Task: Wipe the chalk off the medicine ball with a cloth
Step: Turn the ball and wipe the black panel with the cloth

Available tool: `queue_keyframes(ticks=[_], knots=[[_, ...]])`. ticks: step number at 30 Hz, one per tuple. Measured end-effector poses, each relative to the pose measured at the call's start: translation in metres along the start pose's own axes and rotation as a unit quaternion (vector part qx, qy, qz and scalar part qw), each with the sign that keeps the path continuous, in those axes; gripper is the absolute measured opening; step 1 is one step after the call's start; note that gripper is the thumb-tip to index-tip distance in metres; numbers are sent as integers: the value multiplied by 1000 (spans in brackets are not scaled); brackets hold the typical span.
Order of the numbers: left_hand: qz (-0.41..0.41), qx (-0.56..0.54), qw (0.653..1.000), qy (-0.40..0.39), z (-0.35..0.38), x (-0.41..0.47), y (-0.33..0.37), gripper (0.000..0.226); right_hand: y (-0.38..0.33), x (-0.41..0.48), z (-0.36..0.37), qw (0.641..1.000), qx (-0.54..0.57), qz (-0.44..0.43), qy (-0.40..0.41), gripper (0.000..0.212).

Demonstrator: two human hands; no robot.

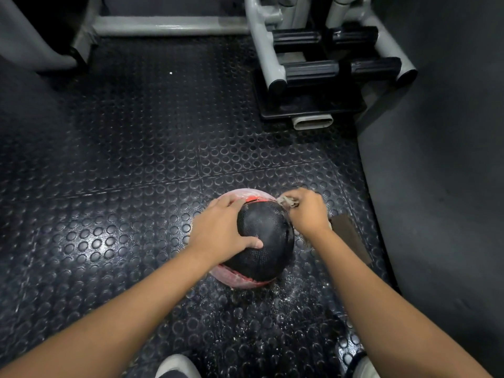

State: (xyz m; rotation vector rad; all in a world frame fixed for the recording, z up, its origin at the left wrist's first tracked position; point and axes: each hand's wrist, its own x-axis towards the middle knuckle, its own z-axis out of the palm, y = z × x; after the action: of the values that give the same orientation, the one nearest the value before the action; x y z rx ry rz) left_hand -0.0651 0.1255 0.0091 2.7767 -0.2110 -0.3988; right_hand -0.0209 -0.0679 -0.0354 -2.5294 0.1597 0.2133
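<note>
Nearest the camera: two white shoe toes (174,366) at the bottom edge, so the person stands or squats right over the work. Both bare forearms reach forward and down.

Black studded rubber floor mat (109,214), with white chalk specks (286,298) scattered just in front of the ball, probably dust wiped off it.

Round black-and-red pebbled rubber medicine ball (261,241) sits on the mat at lower centre, between the two hands. Its black panel looks mostly clean. The red bands at the near and far edges look pale pink, likely chalk that remains.

Left hand (223,227) lies spread over the ball's left side, fingers apart and fairly straight, thumb pressed on the black panel. It pins the ball rather than gripping it, presumably to stop it rolling.

Right hand (308,211) is closed around a small crumpled beige cloth (289,201), held against the ball's far right edge where black meets the red band. That looks like the spot being rubbed.

Flat dark brown block (351,236) lies on the mat just beside the right wrist, purpose unclear.

Farther off: grey tubular steel machine frame (261,50) with black ribbed rubber pegs (311,70), and a grey floor bar (169,25).

No brand, label or readable writing anywhere.
</note>
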Motion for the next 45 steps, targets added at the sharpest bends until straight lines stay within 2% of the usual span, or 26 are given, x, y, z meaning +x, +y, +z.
queue_keyframes(ticks=[3, 6, 11, 13, 16, 21, 25, 28, 31, 33, 36, 41, 45], knots=[[-11, -7, 1000, 9, 0, 2, 1, 98, -26, -9, 4, 996, -4, -85, 18, 42], [-41, -32, 999, 13, 1, 4, -3, 110, -38, -23, 6, 982, -35, -185, 1, 47], [-68, -46, 997, 12, 5, 2, 2, 127, -21, -4, 4, 994, -46, -90, 40, 49], [-72, -54, 996, 19, 5, 4, 0, 129, -40, -12, 7, 987, -62, -145, 36, 48], [-79, -69, 994, 14, 5, 7, -7, 132, -56, -25, 8, 966, -112, -232, -12, 54], [-74, -67, 995, 20, 6, 8, -6, 130, -44, -4, 2, 980, -110, -166, 27, 48], [-86, -69, 994, 15, 6, 13, -8, 131, -64, -20, 8, 960, -118, -254, -4, 50], [-72, -60, 996, 14, 4, 10, -8, 123, -32, -1, 7, 984, -71, -162, 24, 40], [-26, -55, 998, 21, 4, 9, -9, 100, -1, 6, 5, 997, -26, -51, 46, 36], [-5, -40, 999, 11, 1, 10, -10, 96, -5, -7, 8, 997, -14, -54, 54, 45], [-7, -29, 1000, -8, -4, 11, -9, 96, -11, -25, 10, 993, 6, -107, 49, 51], [3, -9, 1000, -17, -5, 12, -5, 94, 9, -2, 9, 996, 68, 8, 54, 30], [-16, -26, 999, -23, -6, 16, -10, 95, -6, -24, 16, 991, 95, -75, 63, 40]])
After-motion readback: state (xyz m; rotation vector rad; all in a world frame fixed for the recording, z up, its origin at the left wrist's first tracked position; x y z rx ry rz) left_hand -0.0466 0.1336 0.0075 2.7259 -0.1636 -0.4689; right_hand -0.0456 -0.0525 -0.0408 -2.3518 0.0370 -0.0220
